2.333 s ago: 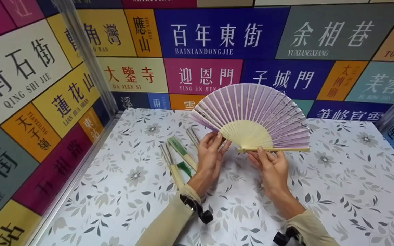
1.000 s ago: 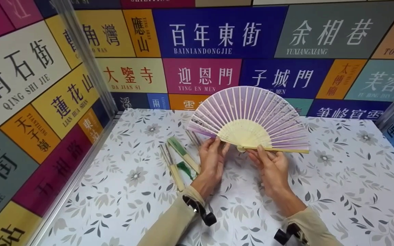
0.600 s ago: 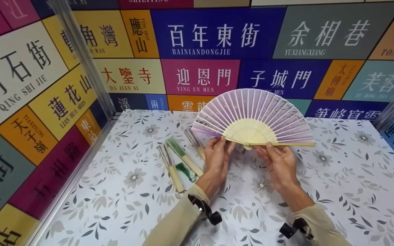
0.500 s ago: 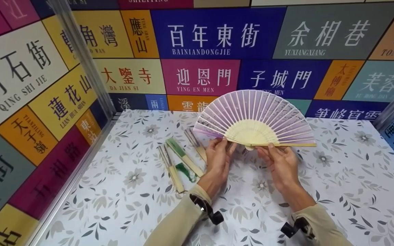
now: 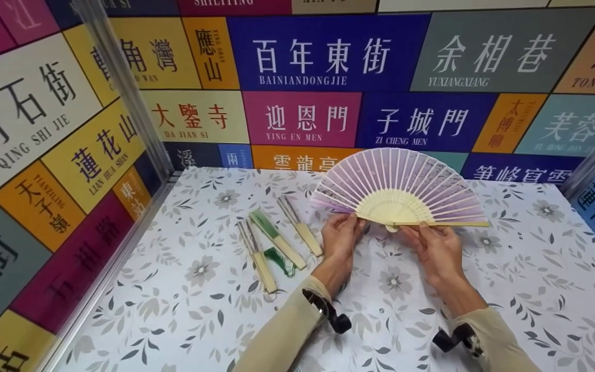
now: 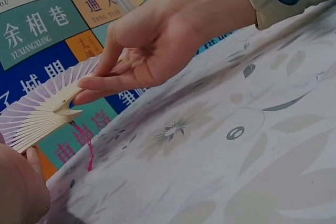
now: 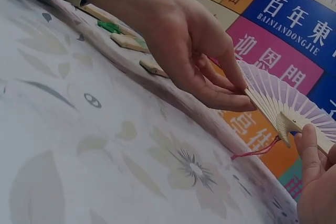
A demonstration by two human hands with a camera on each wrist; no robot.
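A lilac folding fan with pale ribs stands spread in a wide half circle, held up by both hands. My left hand pinches its left outer rib between thumb and fingers. The right hand grips the guard stick at the right, close to the pivot, thumb on top. A thin pink cord hangs from the pivot in the left wrist view. Left of the left hand lie three folded fans: one greyish, one green and another greyish one.
A dark green tassel lies among the folded fans. White floral cloth covers the table. Colourful printed panels stand behind and along the left and right sides. A dark camera strap is round each wrist.
Both hands have shifted right and somewhat lower with the spread fan. The left hand and arm have come away from in front of the folded fans, which now show whole.
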